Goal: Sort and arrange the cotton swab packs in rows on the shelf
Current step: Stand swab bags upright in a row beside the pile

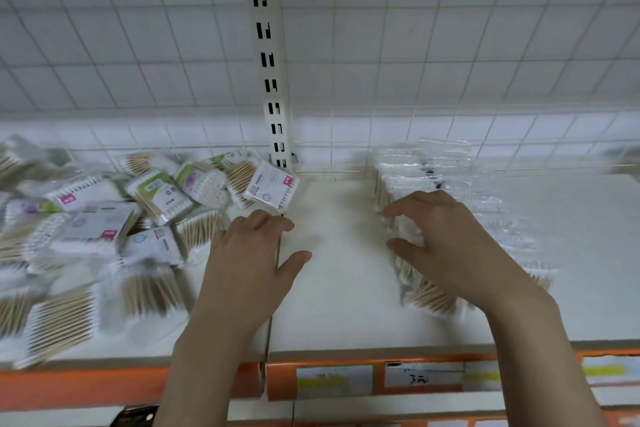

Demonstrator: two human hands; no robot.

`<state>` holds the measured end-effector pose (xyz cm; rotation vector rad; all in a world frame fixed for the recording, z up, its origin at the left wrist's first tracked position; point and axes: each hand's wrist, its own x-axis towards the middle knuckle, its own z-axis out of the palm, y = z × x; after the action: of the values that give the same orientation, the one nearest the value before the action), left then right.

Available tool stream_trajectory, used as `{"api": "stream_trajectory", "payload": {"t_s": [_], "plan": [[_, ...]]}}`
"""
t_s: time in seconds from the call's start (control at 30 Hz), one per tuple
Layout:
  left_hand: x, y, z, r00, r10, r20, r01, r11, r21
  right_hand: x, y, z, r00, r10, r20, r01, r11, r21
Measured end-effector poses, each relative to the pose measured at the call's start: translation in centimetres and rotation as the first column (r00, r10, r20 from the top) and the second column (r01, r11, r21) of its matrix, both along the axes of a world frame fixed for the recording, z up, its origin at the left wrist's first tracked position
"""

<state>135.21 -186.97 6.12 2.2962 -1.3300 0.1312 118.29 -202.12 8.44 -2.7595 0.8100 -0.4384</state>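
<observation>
A loose heap of cotton swab packs (pixel 104 218) covers the left part of the white shelf (pixel 332 288); the packs are clear bags of wooden-stick swabs with green, pink and white labels. A row of upright clear packs (pixel 426 177) stands on the right part, running from front to back. My left hand (pixel 249 267) hovers at the heap's right edge, fingers loosely bent, holding nothing. My right hand (pixel 446 246) lies over the front of the row, its fingers curved against the packs there. The picture is blurred by motion.
A slotted white upright post (pixel 272 80) rises at the back between the two shelf sections. A white wire grid panel (pixel 450 45) forms the back wall. The orange front rail (pixel 381 381) carries price labels. Bare shelf lies between the heap and the row.
</observation>
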Motion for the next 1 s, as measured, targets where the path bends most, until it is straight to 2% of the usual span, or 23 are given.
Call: {"api": "stream_trajectory", "payload": {"t_s": [0.37,0.47,0.6,0.77,1.0], "plan": [[3.0,0.8,0.2,1.000,0.025,-0.002,-0.025,1.000,-0.015,4.0,0.9,0.7,0.997,0.062,0.043,-0.062,0.998,-0.003],[5.0,0.7,1.2,0.998,0.039,0.044,-0.041,0.998,0.041,6.7,1.1,0.6,0.994,0.105,0.026,-0.105,0.994,-0.010],[8.7,0.0,3.1,0.989,0.049,0.140,-0.062,0.994,0.088,11.1,0.6,0.6,0.992,0.110,-0.060,-0.112,0.993,-0.029],[13.6,-1.6,4.6,0.982,0.024,0.189,-0.067,0.972,0.226,16.0,-1.2,0.4,0.984,0.068,-0.168,-0.074,0.997,-0.029],[17.8,-5.7,4.9,0.993,-0.061,0.101,0.019,0.929,0.369,19.7,-3.1,-0.4,0.944,0.009,-0.329,0.004,0.999,0.039]]}}
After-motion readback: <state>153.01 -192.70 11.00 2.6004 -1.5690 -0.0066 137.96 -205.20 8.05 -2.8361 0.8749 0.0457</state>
